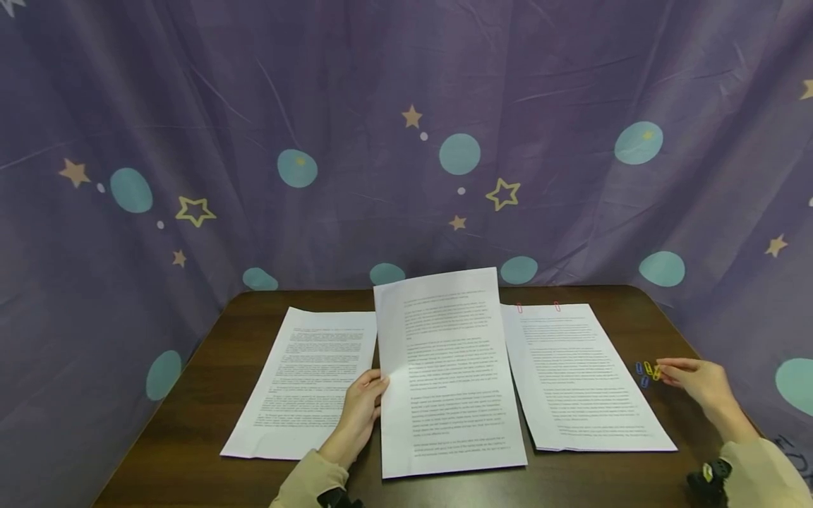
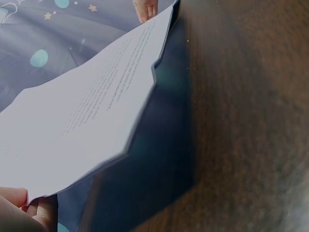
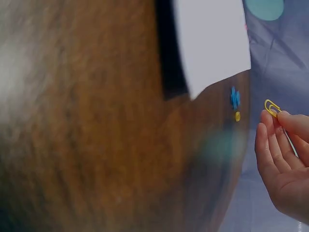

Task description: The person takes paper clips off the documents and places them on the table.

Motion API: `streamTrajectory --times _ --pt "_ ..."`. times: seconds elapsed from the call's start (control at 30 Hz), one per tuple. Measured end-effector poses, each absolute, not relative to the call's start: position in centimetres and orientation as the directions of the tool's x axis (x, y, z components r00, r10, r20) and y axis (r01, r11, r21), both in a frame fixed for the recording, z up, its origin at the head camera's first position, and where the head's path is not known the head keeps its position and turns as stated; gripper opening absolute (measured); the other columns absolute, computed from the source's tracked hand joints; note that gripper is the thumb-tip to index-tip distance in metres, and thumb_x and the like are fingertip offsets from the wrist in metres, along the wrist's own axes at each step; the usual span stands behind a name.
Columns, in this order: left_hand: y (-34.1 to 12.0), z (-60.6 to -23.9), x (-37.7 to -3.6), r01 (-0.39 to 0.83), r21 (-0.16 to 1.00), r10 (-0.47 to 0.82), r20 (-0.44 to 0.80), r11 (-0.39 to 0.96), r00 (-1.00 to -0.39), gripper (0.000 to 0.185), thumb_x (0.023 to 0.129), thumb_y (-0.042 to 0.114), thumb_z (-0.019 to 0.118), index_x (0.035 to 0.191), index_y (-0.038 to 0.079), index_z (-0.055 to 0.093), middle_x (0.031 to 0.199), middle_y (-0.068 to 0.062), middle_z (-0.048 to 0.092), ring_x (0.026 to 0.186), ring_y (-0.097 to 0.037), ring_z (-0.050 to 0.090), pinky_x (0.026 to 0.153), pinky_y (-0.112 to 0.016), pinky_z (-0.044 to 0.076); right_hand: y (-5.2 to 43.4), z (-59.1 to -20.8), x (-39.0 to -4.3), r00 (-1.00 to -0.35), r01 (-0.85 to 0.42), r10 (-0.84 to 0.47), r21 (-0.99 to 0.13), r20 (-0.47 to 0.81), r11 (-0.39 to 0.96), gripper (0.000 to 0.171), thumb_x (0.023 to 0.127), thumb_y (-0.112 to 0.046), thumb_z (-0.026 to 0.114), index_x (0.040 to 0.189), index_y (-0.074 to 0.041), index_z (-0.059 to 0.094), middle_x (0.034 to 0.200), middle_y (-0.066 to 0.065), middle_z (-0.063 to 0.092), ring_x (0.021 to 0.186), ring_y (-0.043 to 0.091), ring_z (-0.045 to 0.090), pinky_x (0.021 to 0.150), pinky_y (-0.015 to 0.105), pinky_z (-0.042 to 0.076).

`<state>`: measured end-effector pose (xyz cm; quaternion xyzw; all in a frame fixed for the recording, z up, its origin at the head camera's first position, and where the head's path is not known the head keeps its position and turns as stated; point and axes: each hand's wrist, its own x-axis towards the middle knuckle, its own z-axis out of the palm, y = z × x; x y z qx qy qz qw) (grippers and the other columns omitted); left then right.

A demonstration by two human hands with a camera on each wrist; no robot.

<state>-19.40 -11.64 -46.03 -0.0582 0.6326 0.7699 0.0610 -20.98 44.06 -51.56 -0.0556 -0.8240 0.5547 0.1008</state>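
My left hand (image 1: 357, 416) grips the left edge of the middle stack of printed sheets (image 1: 447, 367), fingers curled round it, lifting its smooth white pages off the dark wood-grain bench (image 1: 190, 423). My right hand (image 1: 699, 384) pinches a yellow wire paper clip (image 3: 271, 107) between thumb and fingertips, near the bench's right edge, beside loose blue and yellow clips (image 1: 643, 374). Flat stacks lie left (image 1: 305, 377) and right (image 1: 581, 374); the right one bears two red clips (image 1: 538, 307) on its top edge.
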Motion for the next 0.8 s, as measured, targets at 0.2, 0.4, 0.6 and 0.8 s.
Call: streamTrajectory --times 0.2,0.4,0.6,0.8 --pt "-11.6 -46.1 -19.4 -0.165 0.968 0.012 -0.166 -0.191 -0.986 0.031 0.089 0.008 0.049 0.114 -0.009 0.044 0.084 0.0 0.061 0.068 -0.008 0.058 0.055 -0.022 0.046 42.2 -49.6 -19.6 -0.98 0.053 0.194 -0.888 0.041 0.457 0.03 0.084 0.004 0.05 0.1 0.029 0.047 0.072 -0.01 0.063 0.061 -0.001 0.059 0.058 0.021 0.051" --pt "-11.6 -46.1 -19.3 -0.162 0.968 0.004 -0.165 -0.19 -0.986 0.029 0.089 0.009 0.049 0.113 -0.008 0.044 0.084 0.0 0.061 0.068 -0.008 0.058 0.055 -0.022 0.046 42.1 -50.0 -19.3 -0.978 0.084 0.206 -0.857 0.026 0.508 0.028 0.083 0.007 0.047 0.101 0.028 0.047 0.074 0.009 0.065 0.061 -0.002 0.058 0.057 0.021 0.051" --pt "-11.6 -46.2 -19.4 -0.17 0.967 0.012 -0.171 -0.191 -0.985 0.029 0.09 0.009 0.048 0.114 -0.008 0.044 0.084 0.0 0.062 0.068 -0.009 0.058 0.055 -0.022 0.046 42.4 -50.7 -19.6 -0.979 0.07 0.198 -0.853 0.039 0.517 0.028 0.082 0.007 0.046 0.1 0.028 0.048 0.075 0.011 0.065 0.061 -0.003 0.057 0.057 0.021 0.051" --pt "-11.6 -46.2 -19.4 -0.168 0.966 0.012 -0.169 -0.196 -0.985 0.028 0.09 0.009 0.048 0.113 -0.007 0.044 0.084 0.001 0.062 0.068 -0.008 0.058 0.054 -0.022 0.046 42.4 -50.7 -19.8 -0.979 0.077 0.199 -0.85 0.034 0.522 0.028 0.081 0.007 0.047 0.099 0.028 0.048 0.074 0.011 0.065 0.06 -0.001 0.057 0.054 0.021 0.05"
